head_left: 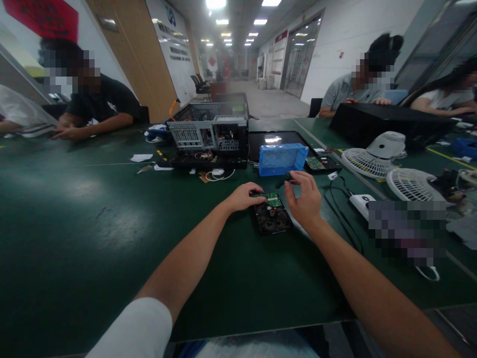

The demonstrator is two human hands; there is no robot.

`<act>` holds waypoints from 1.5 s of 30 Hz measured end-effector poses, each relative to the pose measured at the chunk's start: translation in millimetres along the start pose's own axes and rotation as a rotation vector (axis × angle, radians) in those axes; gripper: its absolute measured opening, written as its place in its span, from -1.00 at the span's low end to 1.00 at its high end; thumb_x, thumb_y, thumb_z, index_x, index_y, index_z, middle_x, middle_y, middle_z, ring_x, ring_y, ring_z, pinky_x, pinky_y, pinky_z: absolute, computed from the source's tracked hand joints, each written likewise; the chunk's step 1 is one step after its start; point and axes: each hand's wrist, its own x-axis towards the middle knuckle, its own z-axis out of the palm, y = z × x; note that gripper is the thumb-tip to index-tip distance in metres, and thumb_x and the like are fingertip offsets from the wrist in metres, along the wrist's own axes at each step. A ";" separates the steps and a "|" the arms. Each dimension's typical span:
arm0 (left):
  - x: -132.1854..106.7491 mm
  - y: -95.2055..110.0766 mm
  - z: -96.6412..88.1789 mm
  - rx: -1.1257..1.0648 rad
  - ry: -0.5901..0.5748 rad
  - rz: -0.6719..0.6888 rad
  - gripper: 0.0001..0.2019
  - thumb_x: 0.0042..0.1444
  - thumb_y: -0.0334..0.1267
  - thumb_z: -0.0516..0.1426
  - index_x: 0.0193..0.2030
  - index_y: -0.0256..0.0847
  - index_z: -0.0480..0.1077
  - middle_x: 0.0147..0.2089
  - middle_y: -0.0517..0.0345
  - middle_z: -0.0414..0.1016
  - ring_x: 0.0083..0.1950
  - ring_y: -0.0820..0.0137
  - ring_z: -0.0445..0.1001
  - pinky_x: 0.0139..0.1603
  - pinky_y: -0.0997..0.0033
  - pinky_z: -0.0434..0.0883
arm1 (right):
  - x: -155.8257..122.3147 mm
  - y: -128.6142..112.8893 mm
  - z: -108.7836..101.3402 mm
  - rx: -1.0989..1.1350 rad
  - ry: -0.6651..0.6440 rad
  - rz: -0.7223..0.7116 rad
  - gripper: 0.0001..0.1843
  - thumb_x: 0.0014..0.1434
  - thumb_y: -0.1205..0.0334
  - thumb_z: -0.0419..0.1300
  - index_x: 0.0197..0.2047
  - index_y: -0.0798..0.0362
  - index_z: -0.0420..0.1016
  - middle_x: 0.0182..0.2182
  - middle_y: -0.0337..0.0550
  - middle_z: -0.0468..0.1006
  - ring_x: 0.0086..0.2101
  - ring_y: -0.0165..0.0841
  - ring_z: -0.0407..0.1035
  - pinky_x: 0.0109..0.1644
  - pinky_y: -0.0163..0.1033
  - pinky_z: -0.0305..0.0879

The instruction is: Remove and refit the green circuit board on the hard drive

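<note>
A black hard drive (273, 219) with a green circuit board on its far part lies on the green table in front of me. My left hand (246, 197) grips the drive's far left edge, thumb on the board and fingers curled over the far side. My right hand (304, 196) is raised just right of the drive. Its fingers pinch a small dark tool (283, 180) with the look of a screwdriver handle; its tip cannot be made out. Just beyond the hands stands a blue plastic bin (282, 160).
Past the hands sits an opened computer case (208, 134). A second drive with a circuit board (322, 163) lies right of the bin. White fan parts (372, 156), a power strip (363, 203) and cables are at right. Other people sit along both far sides.
</note>
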 end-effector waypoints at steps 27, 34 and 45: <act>1.4 -3.0 1.2 0.019 0.006 0.020 -0.56 0.08 0.03 0.32 0.03 -0.15 0.55 0.09 0.03 0.52 0.09 0.23 0.50 0.14 0.19 0.43 | -2.1 1.5 0.5 0.029 -0.023 0.005 -0.62 0.30 0.25 0.18 0.17 0.00 0.32 0.06 0.08 0.50 -0.02 -0.13 0.47 -0.02 0.04 0.51; 0.2 1.6 -0.2 0.017 -0.009 -0.001 -0.57 0.09 0.00 0.32 0.04 -0.17 0.55 0.11 0.00 0.51 0.11 0.22 0.49 0.15 0.20 0.44 | -1.1 1.0 0.5 -0.015 -0.018 0.009 -0.64 0.29 0.19 0.23 0.13 0.00 0.35 -0.02 0.04 0.49 -0.14 -0.18 0.47 -0.03 0.02 0.48; 0.9 -1.1 2.1 0.024 0.010 0.009 -0.58 0.08 -0.02 0.33 0.03 -0.18 0.55 0.09 0.01 0.53 0.10 0.23 0.50 0.14 0.22 0.44 | 2.4 -4.7 -3.6 -0.026 -0.052 -0.019 -0.64 0.34 0.27 0.16 0.19 0.03 0.36 -0.09 0.03 0.46 -0.10 -0.17 0.43 0.01 0.04 0.47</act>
